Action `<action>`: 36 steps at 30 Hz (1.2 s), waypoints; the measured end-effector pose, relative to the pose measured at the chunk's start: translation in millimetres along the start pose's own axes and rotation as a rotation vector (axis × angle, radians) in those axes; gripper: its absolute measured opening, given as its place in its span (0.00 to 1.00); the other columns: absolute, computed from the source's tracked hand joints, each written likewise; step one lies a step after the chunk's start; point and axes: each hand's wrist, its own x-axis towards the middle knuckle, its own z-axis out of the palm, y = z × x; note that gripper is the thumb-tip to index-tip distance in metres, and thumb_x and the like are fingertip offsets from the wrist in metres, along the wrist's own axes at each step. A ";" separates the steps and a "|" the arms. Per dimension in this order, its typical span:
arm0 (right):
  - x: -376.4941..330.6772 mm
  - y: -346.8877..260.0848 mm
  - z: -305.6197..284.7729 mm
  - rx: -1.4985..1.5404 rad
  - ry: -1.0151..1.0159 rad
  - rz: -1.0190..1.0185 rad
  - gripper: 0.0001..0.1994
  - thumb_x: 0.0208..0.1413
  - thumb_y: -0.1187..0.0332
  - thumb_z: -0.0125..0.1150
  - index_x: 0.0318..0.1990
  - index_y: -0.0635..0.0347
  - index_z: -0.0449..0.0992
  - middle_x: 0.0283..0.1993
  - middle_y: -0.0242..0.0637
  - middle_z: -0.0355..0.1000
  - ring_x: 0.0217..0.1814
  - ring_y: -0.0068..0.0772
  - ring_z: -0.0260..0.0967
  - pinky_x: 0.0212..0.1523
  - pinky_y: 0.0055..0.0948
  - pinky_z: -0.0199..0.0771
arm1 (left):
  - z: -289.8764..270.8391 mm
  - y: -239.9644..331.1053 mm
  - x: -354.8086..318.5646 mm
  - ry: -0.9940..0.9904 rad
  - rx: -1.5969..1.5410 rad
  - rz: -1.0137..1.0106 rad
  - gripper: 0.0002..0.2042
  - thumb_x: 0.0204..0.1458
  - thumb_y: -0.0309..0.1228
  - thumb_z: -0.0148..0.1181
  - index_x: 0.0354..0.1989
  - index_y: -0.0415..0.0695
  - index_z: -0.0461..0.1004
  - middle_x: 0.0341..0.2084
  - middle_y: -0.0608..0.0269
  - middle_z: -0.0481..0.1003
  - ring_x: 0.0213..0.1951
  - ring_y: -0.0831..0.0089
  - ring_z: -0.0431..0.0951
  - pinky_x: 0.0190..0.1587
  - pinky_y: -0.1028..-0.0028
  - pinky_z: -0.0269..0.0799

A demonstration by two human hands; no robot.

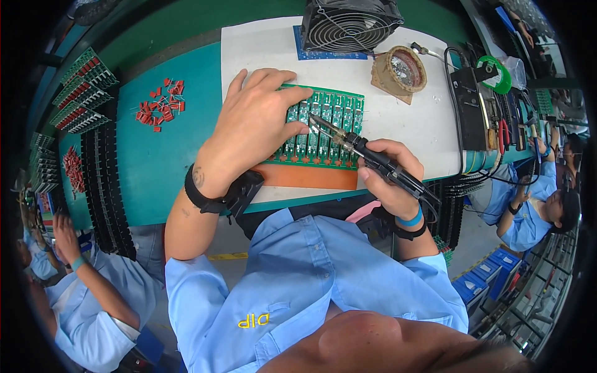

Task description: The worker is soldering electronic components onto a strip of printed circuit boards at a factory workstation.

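A green circuit board panel [329,149], made of several narrow boards side by side, lies in front of me on an orange-brown plate [311,176]. My left hand [258,118] rests on the panel's left end, fingers spread and thumb apart, gripping nothing. In my right hand [393,177] is a black soldering iron [379,160], held like a pen. A thin metal tube runs along its front part. Its tip points left and down at the upper middle of the panel, close to my left thumb; whether it touches cannot be made out.
A black fan [351,28] stands at the back, left of a round solder pot [405,69]. Red components [160,107] lie loose on the green mat [177,155]. Board racks [106,186] stand at far left. Green solder wire spool [494,74] and tools sit right. Co-workers sit on both sides.
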 end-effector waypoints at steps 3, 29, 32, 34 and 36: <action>-0.6 -1.8 0.7 0.015 -0.001 0.012 0.21 0.54 0.79 0.73 0.55 0.67 0.77 0.45 0.40 0.82 0.47 0.24 0.80 0.50 0.25 0.80 | 0.8 -0.1 0.2 -0.003 -0.002 -0.003 0.25 0.46 0.37 0.78 0.55 0.52 0.83 0.60 0.58 0.77 0.66 0.57 0.71 0.73 0.43 0.58; 7.8 23.1 -27.8 -0.062 0.503 -0.170 0.22 0.57 0.77 0.70 0.59 0.69 0.72 0.52 0.42 0.77 0.45 0.25 0.75 0.47 0.27 0.77 | 8.6 -14.6 -3.8 0.005 -0.137 0.033 0.26 0.48 0.40 0.77 0.58 0.53 0.82 0.60 0.56 0.76 0.67 0.56 0.69 0.73 0.41 0.55; -6.6 11.3 -19.3 -0.052 0.397 -0.160 0.22 0.57 0.77 0.71 0.58 0.70 0.72 0.52 0.43 0.77 0.45 0.25 0.75 0.47 0.27 0.77 | 9.8 -17.2 -4.8 0.023 -0.130 0.046 0.26 0.49 0.40 0.76 0.58 0.53 0.82 0.60 0.56 0.76 0.68 0.56 0.69 0.73 0.40 0.55; -16.2 -3.2 -9.0 -0.074 0.243 -0.219 0.21 0.57 0.78 0.71 0.57 0.70 0.72 0.50 0.42 0.77 0.45 0.24 0.75 0.47 0.27 0.77 | 8.7 -17.7 -5.3 0.030 -0.127 0.056 0.26 0.49 0.40 0.76 0.58 0.53 0.82 0.60 0.56 0.76 0.68 0.56 0.69 0.73 0.40 0.55; -13.5 -6.3 -3.1 -0.042 0.166 -0.184 0.21 0.57 0.78 0.71 0.56 0.70 0.72 0.49 0.42 0.78 0.44 0.24 0.76 0.46 0.27 0.77 | 5.0 -16.9 -5.5 0.039 -0.126 0.054 0.25 0.49 0.40 0.76 0.58 0.52 0.81 0.60 0.56 0.76 0.67 0.55 0.69 0.73 0.40 0.55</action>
